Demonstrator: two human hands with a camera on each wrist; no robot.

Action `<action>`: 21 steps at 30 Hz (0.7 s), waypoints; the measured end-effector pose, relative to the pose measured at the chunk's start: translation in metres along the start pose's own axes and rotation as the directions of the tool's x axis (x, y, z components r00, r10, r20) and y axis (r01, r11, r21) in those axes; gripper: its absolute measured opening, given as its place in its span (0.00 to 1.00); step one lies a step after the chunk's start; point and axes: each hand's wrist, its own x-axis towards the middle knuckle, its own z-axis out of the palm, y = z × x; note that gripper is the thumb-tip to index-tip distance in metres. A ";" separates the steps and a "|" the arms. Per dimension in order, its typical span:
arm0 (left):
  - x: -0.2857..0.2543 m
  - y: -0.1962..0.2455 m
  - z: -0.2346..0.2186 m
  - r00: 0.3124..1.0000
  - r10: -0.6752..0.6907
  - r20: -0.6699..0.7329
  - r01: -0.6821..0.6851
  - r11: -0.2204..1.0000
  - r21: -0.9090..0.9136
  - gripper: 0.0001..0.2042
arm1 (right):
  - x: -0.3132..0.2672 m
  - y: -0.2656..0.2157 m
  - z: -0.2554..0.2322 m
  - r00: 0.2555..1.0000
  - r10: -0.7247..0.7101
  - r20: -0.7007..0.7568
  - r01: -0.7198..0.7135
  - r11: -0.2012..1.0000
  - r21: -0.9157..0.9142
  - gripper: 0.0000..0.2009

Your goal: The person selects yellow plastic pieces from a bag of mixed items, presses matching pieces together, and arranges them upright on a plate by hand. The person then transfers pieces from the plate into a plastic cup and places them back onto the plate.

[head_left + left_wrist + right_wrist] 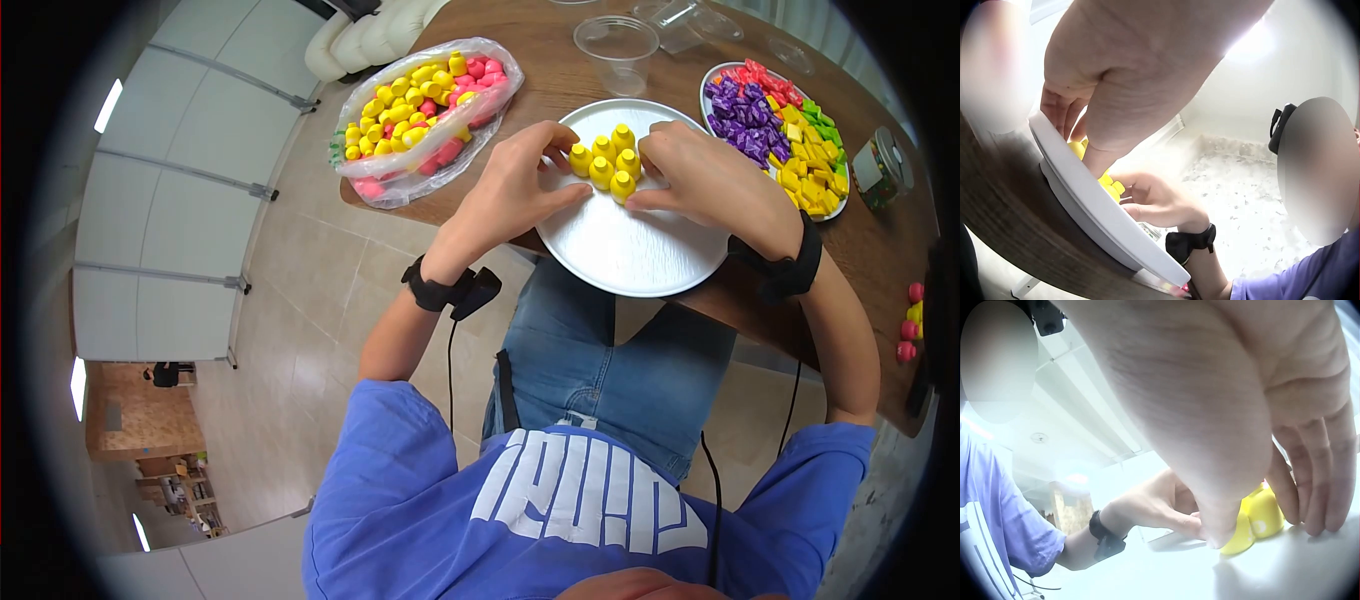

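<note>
Head view: a person in a blue T-shirt with white lettering [590, 490] sits at a brown wood-grain tabletop [545, 75], both hands over a round white plate [632, 252] whose near edge overhangs the tabletop. Six small glossy yellow bottle-shaped pieces [602, 168] stand upright in a tight cluster on the far part of the plate, between the hands. The left hand [522, 180] is at the cluster's left side, its thumb and bent fingers apart; whether it touches a piece, I cannot tell. The right hand [705, 175] is at the other side, thumb and forefinger apart; the right wrist view shows them at the yellow pieces, the remaining fingers extended downward beside them. How firmly they press cannot be told. Each wrist wears a black strap with a small device.

Beyond the left hand, a clear plastic bag [508, 76] lies open, filled with yellow and pink pieces. Just behind the plate stands a clear plastic cup [614, 50]. To the right, an oval white tray [714, 71] carries purple, red, yellow and green pieces in separate heaps, with a transparent jar [872, 182] beside it.
</note>
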 end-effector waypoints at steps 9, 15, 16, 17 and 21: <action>-0.002 0.000 -0.002 1.000 -0.008 -0.015 0.008 1.000 0.007 0.24 | -0.002 0.008 -0.007 0.996 0.058 0.073 -0.058 0.998 0.005 0.27; -0.011 -0.001 -0.002 0.999 -0.005 -0.048 0.005 1.000 0.004 0.27 | 0.003 0.013 -0.001 0.999 0.029 0.023 -0.030 0.999 0.025 0.44; -0.013 0.000 -0.002 0.998 -0.015 -0.058 0.014 1.000 -0.007 0.27 | 0.005 0.014 -0.001 0.999 0.023 0.034 -0.025 0.997 0.080 0.47; -0.015 0.002 -0.002 0.998 -0.016 -0.059 0.015 1.000 -0.008 0.27 | 0.008 0.015 -0.002 0.999 0.015 0.044 -0.021 0.991 0.134 0.50; -0.021 0.009 0.006 0.995 -0.023 -0.096 0.024 1.000 0.012 0.33 | 0.013 0.020 0.005 0.997 -0.068 -0.043 0.076 0.974 0.211 0.50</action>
